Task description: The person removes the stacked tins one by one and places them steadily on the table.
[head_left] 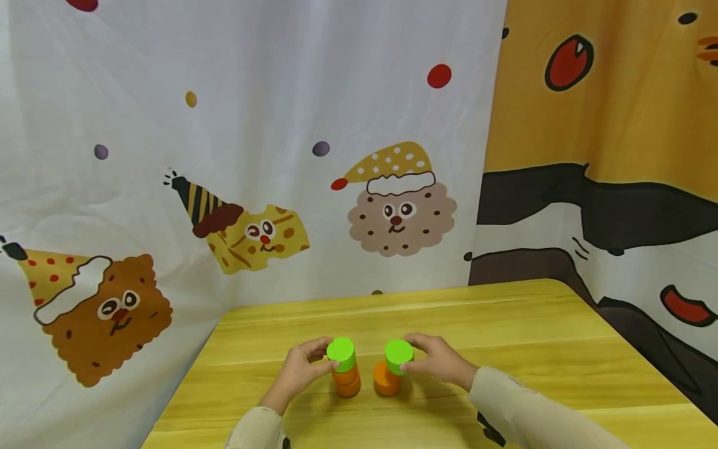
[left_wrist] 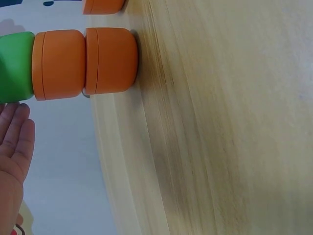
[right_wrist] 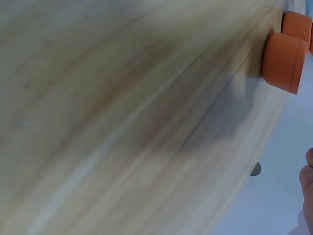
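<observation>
My left hand [head_left: 298,372] pinches a green round container [head_left: 341,354] between thumb and fingers. It sits on top of two stacked orange round containers [head_left: 348,389]; the left wrist view shows the green one [left_wrist: 15,67] touching the middle orange one [left_wrist: 63,64], with the lowest [left_wrist: 115,59] on the table. In my right hand [head_left: 440,360] another green container [head_left: 399,354] is held by thumb and fingers, above and slightly right of a single orange container [head_left: 384,381]. The right wrist view catches only that orange container [right_wrist: 282,62] and an edge of the hand [right_wrist: 308,183].
Both groups stand close together on a yellow wood-grain table [head_left: 477,324], a narrow gap between them. A white curtain [head_left: 258,75] with cartoon prints hangs behind the table's far edge, and an orange, black and white patterned one [head_left: 533,131] hangs at the right.
</observation>
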Motion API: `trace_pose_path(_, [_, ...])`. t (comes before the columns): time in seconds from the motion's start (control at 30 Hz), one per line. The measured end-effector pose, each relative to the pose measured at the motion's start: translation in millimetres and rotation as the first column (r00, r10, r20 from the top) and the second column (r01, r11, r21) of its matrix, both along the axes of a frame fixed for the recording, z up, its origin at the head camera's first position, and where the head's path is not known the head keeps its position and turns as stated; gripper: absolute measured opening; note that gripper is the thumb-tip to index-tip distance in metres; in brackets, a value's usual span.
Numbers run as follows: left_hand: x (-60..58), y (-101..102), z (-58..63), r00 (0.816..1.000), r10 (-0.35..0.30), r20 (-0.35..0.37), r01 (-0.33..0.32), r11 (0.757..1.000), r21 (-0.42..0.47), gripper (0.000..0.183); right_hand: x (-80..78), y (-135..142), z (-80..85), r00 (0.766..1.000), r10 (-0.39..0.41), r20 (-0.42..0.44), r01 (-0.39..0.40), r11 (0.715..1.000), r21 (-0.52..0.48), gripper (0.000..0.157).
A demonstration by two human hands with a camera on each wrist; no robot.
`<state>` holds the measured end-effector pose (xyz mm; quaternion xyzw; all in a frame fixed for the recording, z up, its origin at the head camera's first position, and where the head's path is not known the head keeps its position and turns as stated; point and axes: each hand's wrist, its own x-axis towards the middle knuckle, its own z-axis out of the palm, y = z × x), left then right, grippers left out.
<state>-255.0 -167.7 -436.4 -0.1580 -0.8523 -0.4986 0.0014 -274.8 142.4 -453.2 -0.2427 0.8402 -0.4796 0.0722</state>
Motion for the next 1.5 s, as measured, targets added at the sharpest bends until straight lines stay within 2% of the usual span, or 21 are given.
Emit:
trace_pose_path(0.13, [-4.6,-4,-8.0,1.0,0.009,-0.001,-0.009,1.0,0.006,0.057,1.7,6,-7.8,1.0,-0.002,0.001,0.002,1.0,-0.022,0.053])
trace_pose_path(0.37, [-3.7,-4,-6.9,1.0,0.004,-0.011,-0.004,0.999,0.036,0.057,3.6,13,-16.6,0.999,-0.037,0.031,0.039,0.996,-0.079,0.052])
trace_pose_path(0.53, [-3.9,-2,-6.2,1.0,0.007,0.0,-0.007,0.999,0.033,0.057,4.0,17,-23.5,0.998,-0.052,0.038,0.055,0.995,-0.083,0.051])
trace_pose_path(0.63, [-2.0,-1,-2.9,1.0,0.012,0.002,-0.012,1.0,0.017,0.055,5.3,18,-26.6,0.997,-0.064,0.031,0.067,0.994,-0.089,0.052])
trace_pose_path(0.9, [13.4,5,19.9,1.0,0.0,0.006,0.0,1.0,0.023,0.052,8.9,21,-35.4,0.996,-0.072,0.06,0.078,0.991,-0.107,0.054])
trace_pose_path(1.27, [13.7,6,22.4,1.0,-0.012,0.015,0.012,0.999,0.032,0.052,10.5,24,-49.7,0.991,-0.094,0.092,0.101,0.992,-0.069,0.066])
trace_pose_path(1.5, [13.8,6,22.1,1.0,-0.017,0.025,0.016,0.999,0.031,0.052,13.1,24,-55.4,0.991,-0.106,0.087,0.11,0.993,-0.052,0.067])
